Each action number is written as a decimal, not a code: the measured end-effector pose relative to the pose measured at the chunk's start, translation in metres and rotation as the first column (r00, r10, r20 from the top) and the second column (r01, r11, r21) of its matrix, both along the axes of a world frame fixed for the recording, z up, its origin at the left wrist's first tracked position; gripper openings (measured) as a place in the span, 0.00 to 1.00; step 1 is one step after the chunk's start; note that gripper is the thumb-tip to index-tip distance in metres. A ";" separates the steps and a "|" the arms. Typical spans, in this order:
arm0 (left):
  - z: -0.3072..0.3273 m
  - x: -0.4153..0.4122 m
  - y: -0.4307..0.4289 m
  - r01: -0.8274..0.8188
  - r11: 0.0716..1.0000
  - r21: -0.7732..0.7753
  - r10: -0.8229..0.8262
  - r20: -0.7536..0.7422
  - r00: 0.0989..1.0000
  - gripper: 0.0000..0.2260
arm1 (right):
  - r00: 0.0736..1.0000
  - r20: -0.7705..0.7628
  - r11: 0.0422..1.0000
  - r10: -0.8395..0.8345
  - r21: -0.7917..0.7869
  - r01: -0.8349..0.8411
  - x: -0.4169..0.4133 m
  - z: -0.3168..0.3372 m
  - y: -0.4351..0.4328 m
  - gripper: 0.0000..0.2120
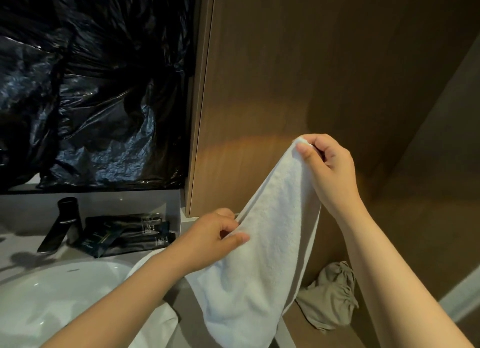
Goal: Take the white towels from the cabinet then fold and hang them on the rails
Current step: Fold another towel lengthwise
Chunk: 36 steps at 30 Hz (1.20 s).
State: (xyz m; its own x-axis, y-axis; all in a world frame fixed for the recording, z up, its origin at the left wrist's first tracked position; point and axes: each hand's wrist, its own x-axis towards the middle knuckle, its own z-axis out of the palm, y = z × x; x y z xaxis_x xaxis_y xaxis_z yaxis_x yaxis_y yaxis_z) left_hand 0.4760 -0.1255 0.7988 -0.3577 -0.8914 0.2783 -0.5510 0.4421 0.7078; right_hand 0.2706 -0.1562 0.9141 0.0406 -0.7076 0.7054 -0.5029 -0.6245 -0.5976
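Though the towel [262, 256] was out of the cabinet [337, 75] and hung in the air before its wooden panel, no fold looked finished and no rail was in view, so folding and hanging seemingly were yet to do. The right hand [324, 163] pinched a top corner high up, thumb against curled fingers, and the left hand [213, 238] pinched a lower edge likewise. A beige bag [330, 295] lay on the cabinet shelf near the towel's hanging end, while a sink [52, 277], black tap [61, 225] and dark sachets [124, 233] sat on the worktop [23, 246] at left, nothing plainly blocking the hands.
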 end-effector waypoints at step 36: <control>-0.049 0.087 -0.033 -0.342 0.931 0.131 0.315 0.191 0.930 0.07 | 0.980 0.116 0.985 -0.161 0.087 0.152 -0.021 -0.024 -0.025 0.07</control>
